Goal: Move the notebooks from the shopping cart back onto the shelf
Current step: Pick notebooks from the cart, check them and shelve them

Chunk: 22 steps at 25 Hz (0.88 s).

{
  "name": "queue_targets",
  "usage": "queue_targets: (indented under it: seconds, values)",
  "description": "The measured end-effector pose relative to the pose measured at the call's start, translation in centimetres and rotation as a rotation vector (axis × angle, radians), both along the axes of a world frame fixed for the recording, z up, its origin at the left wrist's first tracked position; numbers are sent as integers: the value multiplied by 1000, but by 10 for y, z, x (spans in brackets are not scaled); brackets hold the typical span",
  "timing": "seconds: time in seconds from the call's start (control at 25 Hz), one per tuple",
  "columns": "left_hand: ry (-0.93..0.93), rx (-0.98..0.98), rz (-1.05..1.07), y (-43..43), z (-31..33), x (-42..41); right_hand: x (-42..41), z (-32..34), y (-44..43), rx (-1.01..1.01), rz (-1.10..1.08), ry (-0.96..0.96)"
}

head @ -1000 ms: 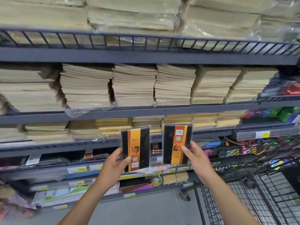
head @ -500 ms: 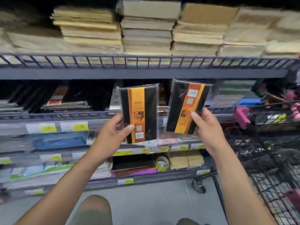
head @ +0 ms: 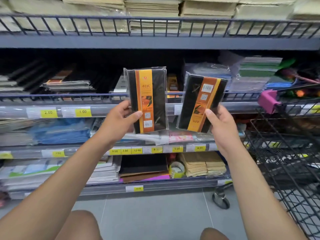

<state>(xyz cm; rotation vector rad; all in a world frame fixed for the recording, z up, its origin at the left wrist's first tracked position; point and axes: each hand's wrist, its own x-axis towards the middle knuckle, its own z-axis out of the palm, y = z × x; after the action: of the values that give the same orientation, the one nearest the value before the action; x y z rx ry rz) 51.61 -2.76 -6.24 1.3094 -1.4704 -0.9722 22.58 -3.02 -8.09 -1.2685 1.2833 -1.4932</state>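
I hold two black notebooks with orange bands, each in clear plastic wrap. My left hand [head: 119, 118] grips the lower edge of the left notebook [head: 147, 99], which stands upright. My right hand [head: 220, 123] grips the right notebook [head: 200, 103], tilted to the right and upside down. Both are raised in front of the dark middle shelf [head: 107, 97], where similar black notebooks [head: 67, 82] lie in stacks. The black wire shopping cart [head: 285, 153] stands at the right.
A railed upper shelf [head: 155, 28] carries stacks of beige paper pads. Lower shelves hold blue packs, envelopes, tape and yellow price tags [head: 82, 111]. The cart's pink handle end [head: 267, 101] juts toward the shelf. My knees show at the bottom over grey floor.
The view has dropped from the upper shelves to the middle and lower ones. Both hands have kept their notebooks and brought them closer to the dark shelf; the right notebook has tilted further.
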Motion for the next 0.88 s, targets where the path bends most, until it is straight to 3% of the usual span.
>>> queue_targets:
  seconds: [0.24,0.4,0.52,0.72,0.8,0.88]
  values:
    - [155,159,-40,-36,40,-11,-3,-9,12,-9,-4,-38]
    - [36,156,42,-77,82,-34,-8,-12,23,-8,-8,-49]
    - [48,171,118,-109,98,-56,-12,-13,29,-8,-12,-67]
    - [5,274,57,-150,91,-86,-25,-19,43,14,-49,-70]
    - [-66,262,60,-160,89,-94,-29,-20,48,24,-57,-83]
    - [-382,160,87,-168,89,-99,-31,-23,51,35,-66,-107]
